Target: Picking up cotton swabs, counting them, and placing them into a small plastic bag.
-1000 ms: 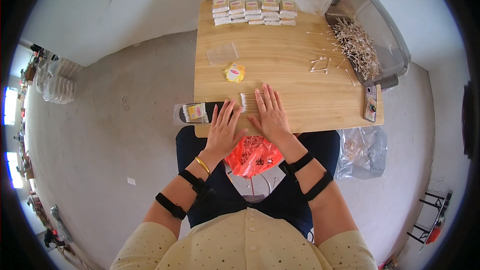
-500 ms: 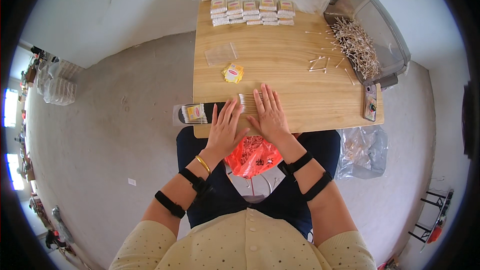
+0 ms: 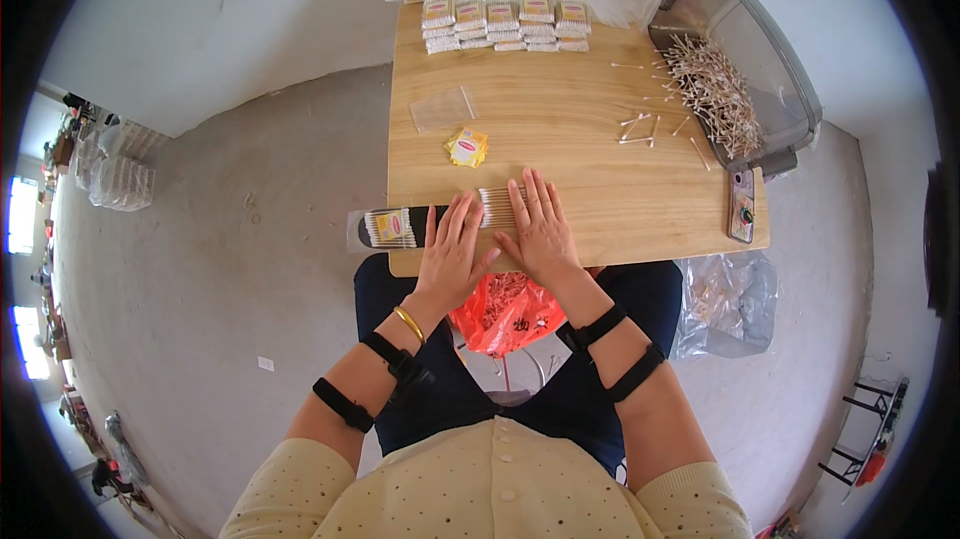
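A row of cotton swabs (image 3: 495, 207) lies side by side on the table near its front edge, between my two hands. My left hand (image 3: 452, 251) rests flat at the row's left side, fingers stretched out over the right part of a black strip (image 3: 428, 223). My right hand (image 3: 542, 229) lies open over the row's right side, covering some of the swabs. On the black strip's left end sits a bundle of swabs with a yellow card (image 3: 391, 227), partly in a clear bag that sticks out past the table edge. Beyond my left hand is a small pile of yellow cards (image 3: 467, 147).
A clear bag (image 3: 443, 109) lies behind the cards. Stacked swab packs (image 3: 502, 17) line the back. At right, a tipped grey bin (image 3: 790, 89) spills loose swabs (image 3: 712, 94), with a phone (image 3: 741, 206) near the edge. A red bag (image 3: 505, 314) hangs below the table's front.
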`<state>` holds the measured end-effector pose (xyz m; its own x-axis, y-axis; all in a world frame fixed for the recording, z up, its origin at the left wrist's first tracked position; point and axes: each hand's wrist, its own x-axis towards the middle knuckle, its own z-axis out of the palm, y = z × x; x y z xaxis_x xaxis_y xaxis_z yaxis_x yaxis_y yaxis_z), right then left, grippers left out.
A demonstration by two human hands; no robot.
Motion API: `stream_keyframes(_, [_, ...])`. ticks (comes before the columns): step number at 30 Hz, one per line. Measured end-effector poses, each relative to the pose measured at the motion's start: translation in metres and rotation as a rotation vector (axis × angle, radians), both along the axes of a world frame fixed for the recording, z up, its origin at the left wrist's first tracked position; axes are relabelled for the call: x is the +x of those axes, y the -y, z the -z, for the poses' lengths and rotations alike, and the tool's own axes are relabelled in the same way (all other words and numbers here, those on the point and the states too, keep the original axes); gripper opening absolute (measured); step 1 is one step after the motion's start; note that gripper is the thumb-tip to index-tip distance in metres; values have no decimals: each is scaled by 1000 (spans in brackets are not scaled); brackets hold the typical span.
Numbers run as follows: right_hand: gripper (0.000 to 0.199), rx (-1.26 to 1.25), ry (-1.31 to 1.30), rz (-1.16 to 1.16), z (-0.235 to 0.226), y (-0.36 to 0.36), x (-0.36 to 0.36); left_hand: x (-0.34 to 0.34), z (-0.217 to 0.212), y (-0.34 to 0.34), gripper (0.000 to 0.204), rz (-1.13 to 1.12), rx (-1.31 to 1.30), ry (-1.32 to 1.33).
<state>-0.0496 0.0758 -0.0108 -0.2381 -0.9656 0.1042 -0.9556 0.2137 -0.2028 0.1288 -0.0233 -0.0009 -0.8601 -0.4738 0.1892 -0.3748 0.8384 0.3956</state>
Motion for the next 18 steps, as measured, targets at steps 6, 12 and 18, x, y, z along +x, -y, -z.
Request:
stream_keyframes(6, [88, 2, 3, 2, 0, 0, 1, -6, -1, 3, 69, -49, 27, -18])
stream_keyframes(12, [88, 17, -9, 4, -1, -1, 0, -8, 2, 3, 69, -39, 14, -12])
stream_keyframes(18, [87, 27, 2, 6, -3, -1, 1, -12, -1, 6, 68, -74, 29, -17])
